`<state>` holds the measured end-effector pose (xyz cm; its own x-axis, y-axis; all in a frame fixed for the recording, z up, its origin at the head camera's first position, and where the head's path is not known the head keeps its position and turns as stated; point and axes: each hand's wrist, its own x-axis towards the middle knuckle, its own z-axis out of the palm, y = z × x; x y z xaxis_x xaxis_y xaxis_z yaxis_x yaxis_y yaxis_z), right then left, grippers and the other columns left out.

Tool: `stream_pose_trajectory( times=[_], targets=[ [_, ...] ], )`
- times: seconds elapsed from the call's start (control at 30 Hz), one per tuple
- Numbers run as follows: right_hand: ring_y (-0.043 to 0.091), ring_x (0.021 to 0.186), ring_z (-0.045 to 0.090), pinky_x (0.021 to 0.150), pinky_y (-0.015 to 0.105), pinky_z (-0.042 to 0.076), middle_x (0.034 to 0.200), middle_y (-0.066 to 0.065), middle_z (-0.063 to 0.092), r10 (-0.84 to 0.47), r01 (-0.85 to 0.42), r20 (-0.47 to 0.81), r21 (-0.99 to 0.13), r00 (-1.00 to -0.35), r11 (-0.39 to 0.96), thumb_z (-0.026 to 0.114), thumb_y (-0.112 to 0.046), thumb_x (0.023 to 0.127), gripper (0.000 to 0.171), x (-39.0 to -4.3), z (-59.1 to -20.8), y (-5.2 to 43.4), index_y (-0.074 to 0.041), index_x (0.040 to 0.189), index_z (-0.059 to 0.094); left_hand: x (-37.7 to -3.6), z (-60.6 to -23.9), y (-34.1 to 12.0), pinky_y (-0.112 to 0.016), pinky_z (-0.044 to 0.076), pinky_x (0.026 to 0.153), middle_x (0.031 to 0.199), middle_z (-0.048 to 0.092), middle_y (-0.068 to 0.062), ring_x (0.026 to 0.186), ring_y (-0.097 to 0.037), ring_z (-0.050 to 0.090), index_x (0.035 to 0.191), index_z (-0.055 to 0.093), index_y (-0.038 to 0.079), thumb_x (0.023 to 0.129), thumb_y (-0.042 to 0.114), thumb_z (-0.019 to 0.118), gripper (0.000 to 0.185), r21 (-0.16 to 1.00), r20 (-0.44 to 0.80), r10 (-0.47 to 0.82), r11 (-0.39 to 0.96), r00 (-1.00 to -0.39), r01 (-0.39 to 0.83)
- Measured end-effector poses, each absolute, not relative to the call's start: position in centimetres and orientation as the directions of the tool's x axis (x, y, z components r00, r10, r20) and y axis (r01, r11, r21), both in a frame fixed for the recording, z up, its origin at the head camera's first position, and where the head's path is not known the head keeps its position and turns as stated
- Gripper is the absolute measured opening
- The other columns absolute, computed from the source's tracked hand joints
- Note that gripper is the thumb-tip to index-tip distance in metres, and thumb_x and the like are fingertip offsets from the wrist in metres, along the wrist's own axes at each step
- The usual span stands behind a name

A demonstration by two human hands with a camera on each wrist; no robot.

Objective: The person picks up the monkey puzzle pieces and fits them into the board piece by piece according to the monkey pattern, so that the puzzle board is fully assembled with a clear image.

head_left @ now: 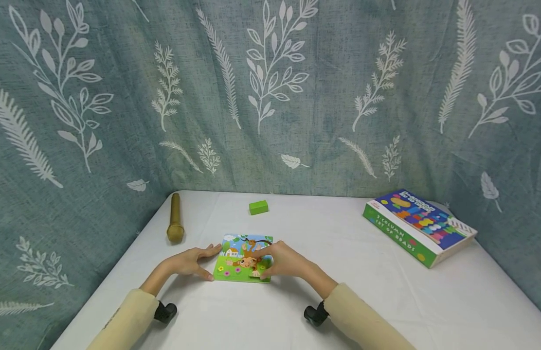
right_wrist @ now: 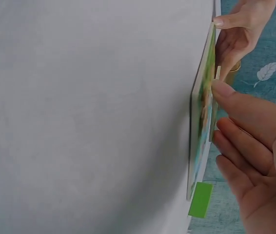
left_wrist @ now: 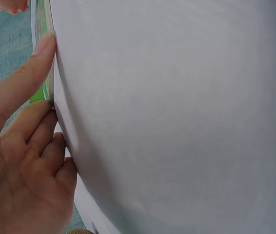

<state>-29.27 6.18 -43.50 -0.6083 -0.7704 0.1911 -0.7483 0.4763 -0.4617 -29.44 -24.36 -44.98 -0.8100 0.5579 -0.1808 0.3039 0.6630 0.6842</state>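
Observation:
A jigsaw puzzle board with a cartoon monkey, a small house and flowers lies flat on the white table. My right hand is over its right side, pinching a thin puzzle piece between thumb and fingers; the piece stands just off the board's face in the right wrist view. At the board's left edge is my left hand, thumb by the near corner and forefinger farther up. Its thumb lies straight along the board's edge in the left wrist view, the other fingers loosely bent beside it.
Behind the board stands a small green block. A gold-brown, microphone-shaped object lies at the back left. On the right is a colourful bead set box. A patterned blue-green curtain hangs around the table's back and sides.

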Motion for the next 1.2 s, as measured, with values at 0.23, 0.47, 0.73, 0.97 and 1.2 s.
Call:
stream_pose_trajectory(
  times=[0.23,0.47,0.73,0.97,1.2],
  targets=[
    [0.011,0.098,0.059,0.075,0.021,0.047,0.105,0.001,0.065,-0.752,-0.713,0.141,-0.467,-0.644,0.523,0.079,-0.027,0.066,0.05,-29.52,-43.98,6.04,-0.01,0.111,0.065,-29.35,-44.87,-24.37,-0.052,0.011,0.104,0.146,0.017,-0.014,0.134,-0.032,0.01,0.141,0.026,0.009,0.069,0.029,0.076,0.09,0.678,-0.183,0.557,0.668,-0.81,0.306],
    [0.011,0.097,0.058,0.072,0.019,0.044,0.105,-0.001,0.065,-0.754,-0.718,0.147,-0.463,-0.641,0.52,0.077,-0.026,0.07,0.045,-29.55,-44.03,6.28,-0.011,0.111,0.065,-29.33,-44.72,-24.34,-0.052,0.012,0.104,0.146,0.017,-0.014,0.134,-0.032,0.01,0.141,0.026,0.009,0.07,0.028,0.076,0.09,0.678,-0.187,0.556,0.669,-0.81,0.303],
    [0.004,0.089,0.056,0.072,0.018,0.04,0.104,-0.01,0.064,-0.791,-0.742,0.116,-0.447,-0.601,0.499,0.074,-0.018,0.074,0.033,-29.63,-43.99,6.35,-0.019,0.107,0.068,-29.34,-44.86,-24.36,-0.051,0.012,0.104,0.146,0.017,-0.014,0.133,-0.032,0.011,0.141,0.027,0.009,0.069,0.029,0.076,0.089,0.676,-0.179,0.56,0.668,-0.809,0.313],
    [0.003,0.09,0.056,0.074,0.019,0.042,0.106,-0.009,0.064,-0.788,-0.738,0.106,-0.443,-0.607,0.509,0.073,-0.018,0.074,0.036,-29.48,-43.9,6.47,-0.017,0.109,0.067,-29.46,-45.09,-24.38,-0.052,0.012,0.104,0.146,0.018,-0.014,0.134,-0.032,0.011,0.141,0.027,0.01,0.069,0.031,0.076,0.09,0.67,-0.174,0.564,0.668,-0.807,0.322],
    [0.005,0.088,0.055,0.067,0.018,0.041,0.107,-0.006,0.064,-0.783,-0.743,0.134,-0.446,-0.607,0.499,0.075,-0.023,0.072,0.041,-29.93,-44.36,6.37,-0.015,0.111,0.065,-29.44,-45.08,-24.42,-0.052,0.012,0.104,0.146,0.018,-0.014,0.133,-0.032,0.011,0.141,0.026,0.008,0.069,0.03,0.076,0.09,0.67,-0.173,0.563,0.669,-0.808,0.322]
  ],
)
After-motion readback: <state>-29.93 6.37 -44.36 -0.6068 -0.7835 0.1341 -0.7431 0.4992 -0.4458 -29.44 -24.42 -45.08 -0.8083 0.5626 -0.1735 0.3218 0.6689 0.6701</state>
